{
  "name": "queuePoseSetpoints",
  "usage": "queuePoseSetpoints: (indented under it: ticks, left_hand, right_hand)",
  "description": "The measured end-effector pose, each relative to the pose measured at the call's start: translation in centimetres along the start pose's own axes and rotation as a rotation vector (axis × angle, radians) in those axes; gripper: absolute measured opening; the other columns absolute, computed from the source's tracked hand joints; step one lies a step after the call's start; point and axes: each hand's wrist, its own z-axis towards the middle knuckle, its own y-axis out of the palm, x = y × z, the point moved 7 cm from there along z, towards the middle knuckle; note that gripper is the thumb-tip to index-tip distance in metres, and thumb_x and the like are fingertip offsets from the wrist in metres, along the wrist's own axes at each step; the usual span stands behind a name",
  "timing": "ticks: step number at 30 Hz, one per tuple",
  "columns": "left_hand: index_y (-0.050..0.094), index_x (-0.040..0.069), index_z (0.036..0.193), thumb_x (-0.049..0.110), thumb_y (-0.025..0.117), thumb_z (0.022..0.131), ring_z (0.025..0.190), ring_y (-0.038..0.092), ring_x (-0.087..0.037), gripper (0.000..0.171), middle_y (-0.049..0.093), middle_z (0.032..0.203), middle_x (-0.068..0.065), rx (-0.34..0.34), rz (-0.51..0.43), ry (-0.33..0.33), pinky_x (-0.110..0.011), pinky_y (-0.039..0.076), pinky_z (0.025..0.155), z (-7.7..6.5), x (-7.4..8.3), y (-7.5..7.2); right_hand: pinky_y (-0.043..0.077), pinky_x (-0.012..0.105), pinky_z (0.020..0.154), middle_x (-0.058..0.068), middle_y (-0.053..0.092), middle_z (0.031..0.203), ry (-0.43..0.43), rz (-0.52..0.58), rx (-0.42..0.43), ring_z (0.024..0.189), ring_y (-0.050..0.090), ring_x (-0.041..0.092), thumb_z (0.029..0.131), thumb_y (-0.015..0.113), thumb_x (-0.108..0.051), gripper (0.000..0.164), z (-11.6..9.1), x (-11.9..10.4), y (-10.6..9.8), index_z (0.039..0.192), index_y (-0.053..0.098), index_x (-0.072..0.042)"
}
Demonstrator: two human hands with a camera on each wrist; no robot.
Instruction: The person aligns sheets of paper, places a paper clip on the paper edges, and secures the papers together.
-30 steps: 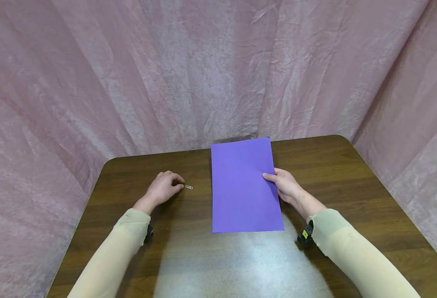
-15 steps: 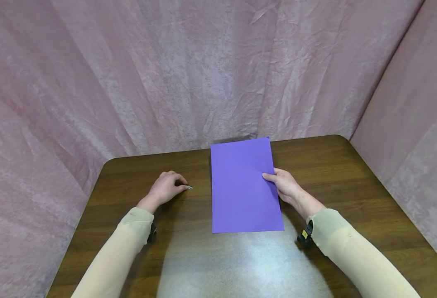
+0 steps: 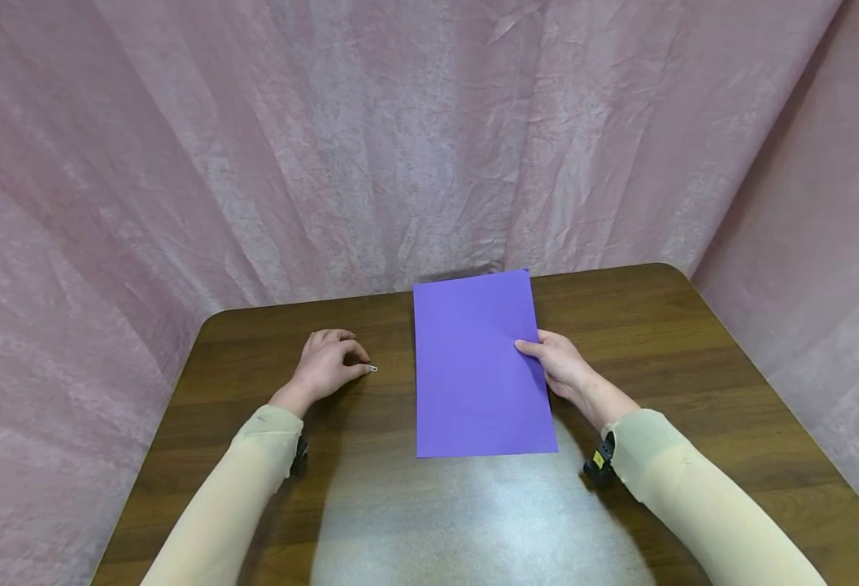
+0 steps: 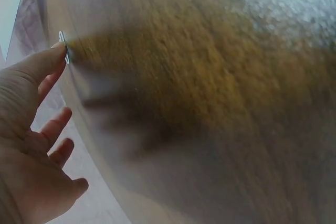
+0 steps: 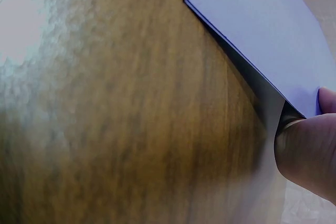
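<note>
In the head view my left hand (image 3: 324, 368) pinches a small white paper clip (image 3: 374, 369) between thumb and index finger, left of the purple paper. The left wrist view shows the clip (image 4: 61, 36) sticking out on both sides of the thumb tip, the other fingers spread loosely. My right hand (image 3: 564, 366) grips the right edge of the purple paper (image 3: 473, 374), thumb on top and fingers underneath. From the right wrist, the paper's edge (image 5: 241, 51) shows raised off the table beside the hand, with a dark gap below it.
The brown wooden table (image 3: 620, 317) has rounded far corners. A pink curtain (image 3: 429, 146) hangs behind it and along both sides. Light glares off the table's near middle.
My left hand has moved slightly right and its thumb and index finger have taken hold of the paper clip. My right hand and the paper have stayed nearly still.
</note>
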Motion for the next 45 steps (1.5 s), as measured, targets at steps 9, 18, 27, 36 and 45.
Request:
queuePoseSetpoints:
  ticks: [9, 18, 27, 36, 45]
  left_hand:
    - [0.076, 0.027, 0.096, 0.035, 0.078, 0.093, 0.147, 0.025, -0.044, 0.01, 0.046, 0.152, -0.018, -0.006, -0.019, 0.001, -0.069, 0.004, 0.118, 0.1, -0.2, 0.4]
    - [0.076, 0.025, 0.093, 0.03, 0.078, 0.093, 0.147, 0.023, -0.047, 0.005, 0.047, 0.152, -0.02, -0.001, -0.028, -0.012, -0.07, 0.007, 0.117, 0.1, 0.0, 0.3]
    - [0.075, 0.023, 0.09, 0.028, 0.076, 0.095, 0.148, 0.022, -0.047, 0.008, 0.046, 0.152, -0.021, -0.019, -0.028, -0.019, -0.07, 0.008, 0.118, 0.4, -0.1, 0.6]
    - [0.074, 0.019, 0.093, 0.028, 0.07, 0.099, 0.149, 0.022, -0.046, 0.011, 0.045, 0.152, -0.022, -0.021, -0.009, 0.014, -0.069, 0.008, 0.118, -0.1, 0.1, 1.0]
    - [0.069, 0.012, 0.1, 0.02, 0.066, 0.102, 0.129, 0.046, -0.041, 0.008, 0.069, 0.113, -0.011, 0.121, -0.106, 0.009, -0.056, 0.029, 0.114, -0.3, -0.2, -0.3]
  right_hand:
    - [0.059, 0.03, 0.072, 0.002, 0.074, 0.092, 0.003, -0.003, -0.001, 0.081, 0.072, 0.015, 0.106, 0.056, -0.009, 0.045, 0.0, 0.0, 0.0, 0.143, 0.043, 0.011]
    - [0.059, 0.03, 0.071, 0.002, 0.075, 0.091, 0.008, -0.002, 0.002, 0.081, 0.072, 0.015, 0.105, 0.057, -0.009, 0.044, 0.1, 0.1, -0.1, 0.143, 0.044, 0.01]
    - [0.059, 0.031, 0.073, 0.002, 0.075, 0.094, 0.015, -0.008, -0.003, 0.083, 0.072, 0.015, 0.105, 0.057, -0.01, 0.048, 0.1, 0.0, 0.0, 0.146, 0.042, 0.01]
    - [0.059, 0.031, 0.072, 0.002, 0.074, 0.092, 0.018, 0.0, 0.015, 0.082, 0.072, 0.016, 0.105, 0.057, -0.008, 0.044, 0.2, 0.3, 0.1, 0.143, 0.046, 0.008]
    - [0.06, 0.031, 0.072, 0.001, 0.074, 0.094, 0.005, -0.012, 0.01, 0.083, 0.072, 0.015, 0.106, 0.056, -0.01, 0.046, 0.1, 0.3, -0.2, 0.146, 0.043, 0.009]
